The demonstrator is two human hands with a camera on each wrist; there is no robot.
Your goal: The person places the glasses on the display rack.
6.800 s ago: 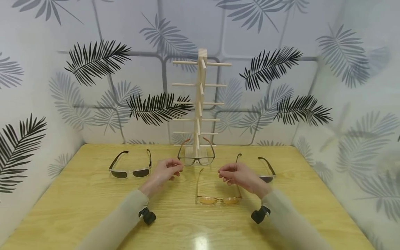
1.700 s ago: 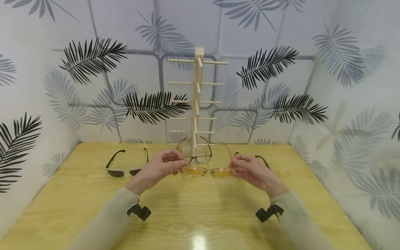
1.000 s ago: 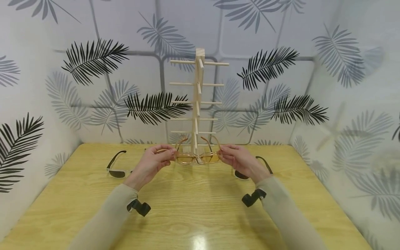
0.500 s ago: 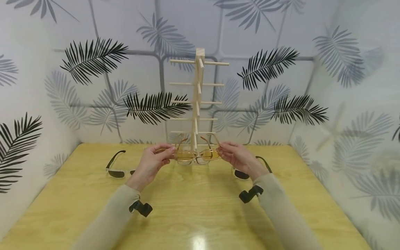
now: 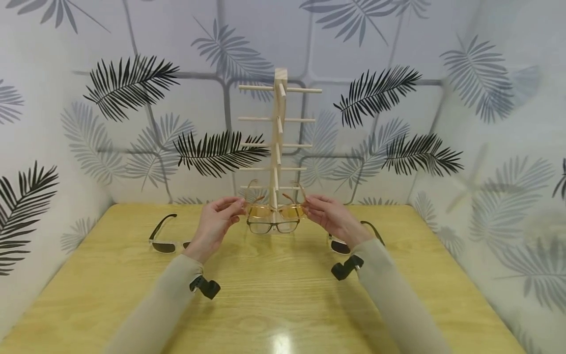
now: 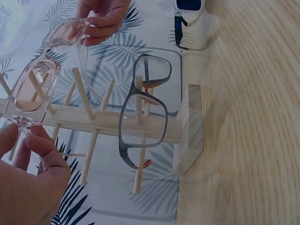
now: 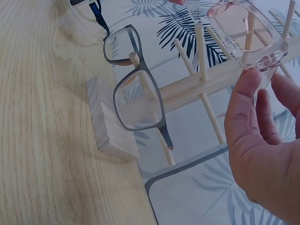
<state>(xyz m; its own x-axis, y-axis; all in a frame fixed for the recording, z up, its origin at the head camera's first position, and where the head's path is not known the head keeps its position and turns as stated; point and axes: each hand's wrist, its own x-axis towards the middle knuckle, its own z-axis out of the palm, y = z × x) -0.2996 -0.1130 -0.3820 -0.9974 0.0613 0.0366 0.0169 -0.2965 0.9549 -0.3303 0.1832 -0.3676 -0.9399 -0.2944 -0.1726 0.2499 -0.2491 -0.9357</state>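
My left hand (image 5: 215, 223) and right hand (image 5: 332, 217) pinch the two outer ends of clear-framed glasses (image 5: 292, 212) with orange-tinted lenses. The glasses are raised off the table, with their arms pointing toward the wooden rack (image 5: 279, 105). Grey-framed glasses (image 6: 123, 119) with clear lenses hang on the rack's lowest pegs. In the head view the tinted pair sits just above them and partly overlaps their arms. From the right wrist, thumb and index finger show at the tinted frame's corner (image 7: 262, 61), with rack pegs behind it.
Sunglasses (image 5: 164, 247) with clear fronts and dark arms lie on the table (image 5: 274, 295) at left, partly behind my left hand. Another dark-lensed pair (image 5: 339, 247) lies at right, partly behind my right forearm. Higher pegs stick out from the rack toward me and sideways.
The tinted glasses lay on the table earliest, with both hands off them. Since then both hands have lifted them to the rack, lately raising them from in front of the grey-framed pair to above it.
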